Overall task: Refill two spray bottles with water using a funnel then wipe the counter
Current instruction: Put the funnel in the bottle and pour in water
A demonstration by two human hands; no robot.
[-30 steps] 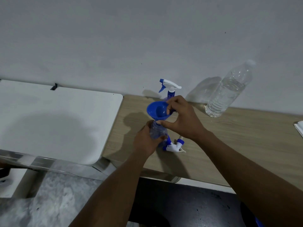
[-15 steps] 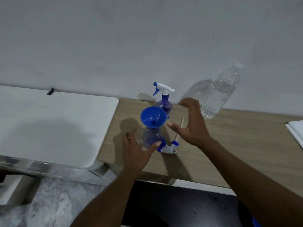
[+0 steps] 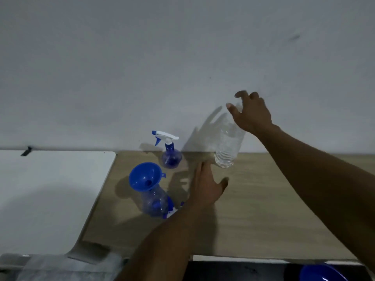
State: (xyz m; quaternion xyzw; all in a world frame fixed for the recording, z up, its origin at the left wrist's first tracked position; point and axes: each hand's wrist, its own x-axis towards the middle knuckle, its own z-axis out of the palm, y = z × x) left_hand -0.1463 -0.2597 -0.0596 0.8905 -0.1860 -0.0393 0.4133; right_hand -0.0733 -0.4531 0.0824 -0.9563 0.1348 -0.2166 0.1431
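Blue plastic funnel [image 3: 145,176]: it sat in the open neck of the clear, blue-tinted plastic spray bottle [image 3: 155,201], which stood near the left end of the pale wooden counter [image 3: 263,209]. Neither of my hands steadied it. Detached white-and-blue trigger head [image 3: 170,213]: it lay at that bottle's base, partly hidden by my left forearm. Second blue-tinted spray bottle [image 3: 170,156], trigger head fitted: it stood upright by the wall, just behind the funnel. Clear ribbed plastic water bottle [image 3: 227,147]: it stood upright by the wall, to the right of both spray bottles. Right hand [image 3: 251,114]: it was raised at the water bottle's top, fingers and thumb arched and apart, clasping nothing. Through the blur I could not tell whether they touched the cap. Left hand [image 3: 207,185]: it was released, fingers straight, low over the counter between the funnel and the water bottle, holding nothing. Step, as I judged it: fetching water for the first fill. To do it well, I reckoned the right hand should close on the water bottle's body rather than its cap. The left should take the spray bottle's neck under the funnel, and the pour should start thin, since a light empty bottle under a wide funnel would tip easily. White board [image 3: 50,189]: it adjoined the counter on the left.
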